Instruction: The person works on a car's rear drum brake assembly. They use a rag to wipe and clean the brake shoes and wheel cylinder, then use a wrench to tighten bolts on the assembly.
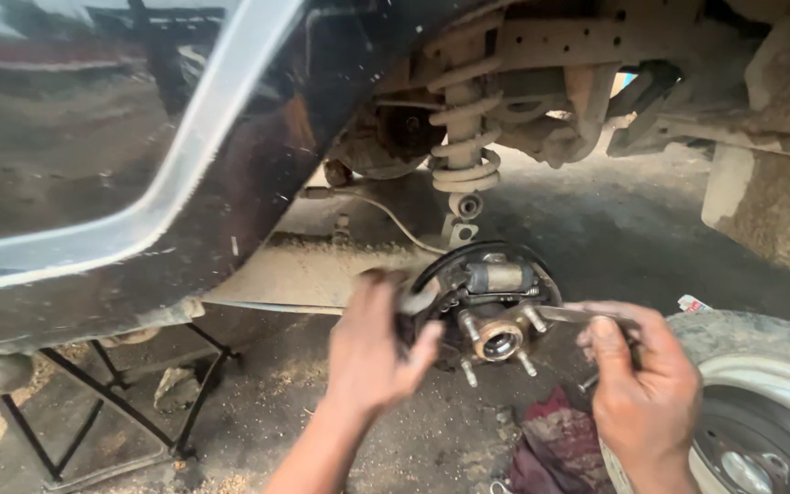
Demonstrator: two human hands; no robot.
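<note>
An exposed rear brake assembly [491,293] with a round backing plate, wheel cylinder, hub and several wheel studs sits under a raised dark car. My left hand [377,343] grips the left edge of the assembly, around the brake shoe. My right hand [642,380] holds a flat metal tool [573,314] whose tip reaches toward the right side of the hub [498,340]. A dusty coil spring and shock absorber [462,137] hang above the brake.
The dark car body panel [112,155] fills the upper left. A black metal stand [130,402] supports the car at lower left. A removed wheel and tyre [761,412] lies at lower right, with a dark red rag [555,444] beside it on the dirty concrete floor.
</note>
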